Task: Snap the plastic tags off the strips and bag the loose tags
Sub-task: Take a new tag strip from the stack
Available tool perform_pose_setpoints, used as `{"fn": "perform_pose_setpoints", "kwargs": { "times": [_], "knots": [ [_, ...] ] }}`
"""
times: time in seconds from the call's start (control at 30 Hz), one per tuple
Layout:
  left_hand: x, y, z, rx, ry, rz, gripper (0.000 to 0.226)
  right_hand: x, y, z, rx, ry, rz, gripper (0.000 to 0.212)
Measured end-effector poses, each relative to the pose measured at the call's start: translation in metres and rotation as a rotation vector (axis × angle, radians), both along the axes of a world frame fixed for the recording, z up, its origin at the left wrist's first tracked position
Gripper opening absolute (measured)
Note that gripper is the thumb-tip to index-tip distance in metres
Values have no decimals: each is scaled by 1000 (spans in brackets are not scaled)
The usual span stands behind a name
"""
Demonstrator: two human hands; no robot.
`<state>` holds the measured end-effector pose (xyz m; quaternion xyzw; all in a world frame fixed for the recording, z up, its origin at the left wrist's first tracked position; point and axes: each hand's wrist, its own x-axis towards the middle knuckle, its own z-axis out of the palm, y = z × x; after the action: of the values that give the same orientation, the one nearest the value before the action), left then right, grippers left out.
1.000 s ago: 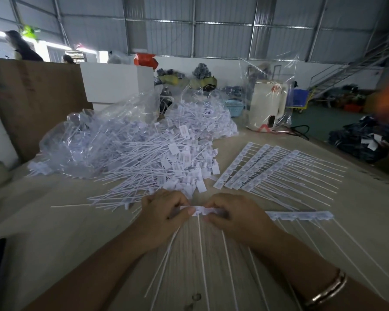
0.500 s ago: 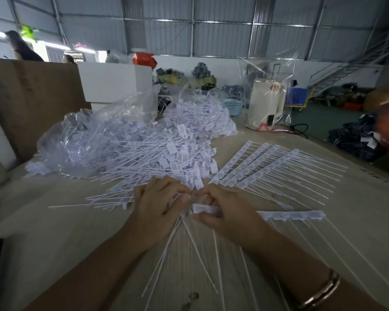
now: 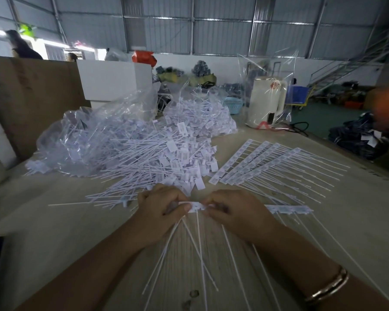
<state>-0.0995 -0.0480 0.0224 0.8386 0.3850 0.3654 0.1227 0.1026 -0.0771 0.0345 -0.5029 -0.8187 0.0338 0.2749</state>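
Observation:
A white strip of plastic tags (image 3: 288, 209) lies across the table in front of me, its long thin tails pointing toward me. My left hand (image 3: 160, 212) pinches several snapped-off tags, whose tails fan out below it. My right hand (image 3: 238, 212) pinches the strip's left end, close against my left thumb. A big heap of loose tags (image 3: 157, 158) spreads just beyond my hands. Behind it lie two clear bags of tags, one at the left (image 3: 81, 135) and one further back (image 3: 202, 115).
Several whole strips (image 3: 263, 164) lie in a row on the table at the right. A white kettle (image 3: 267, 102) in clear plastic stands at the far edge. A white box (image 3: 112, 79) and a brown board (image 3: 27, 99) stand at the back left.
Half a second ago my hands were twisted apart at the strip's end with a tag bent off. Now they are level again, pinching side by side at the strip.

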Motion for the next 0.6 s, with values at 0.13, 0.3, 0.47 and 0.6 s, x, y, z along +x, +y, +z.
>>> {"fn": "perform_pose_setpoints", "kwargs": {
  "times": [0.13,0.3,0.47,0.6],
  "knots": [
    [2,-3,8,104,28,-31,43,2,0,5,-136,240,55,24],
    [-12,0,11,70,-95,-6,34,23,2,13,-170,412,-49,22],
    [-17,7,6,144,30,235,36,29,-3,11,-136,271,-112,12],
    [0,-1,6,219,75,221,43,-5,-3,0,-25,156,-10,27]
  ]
}}
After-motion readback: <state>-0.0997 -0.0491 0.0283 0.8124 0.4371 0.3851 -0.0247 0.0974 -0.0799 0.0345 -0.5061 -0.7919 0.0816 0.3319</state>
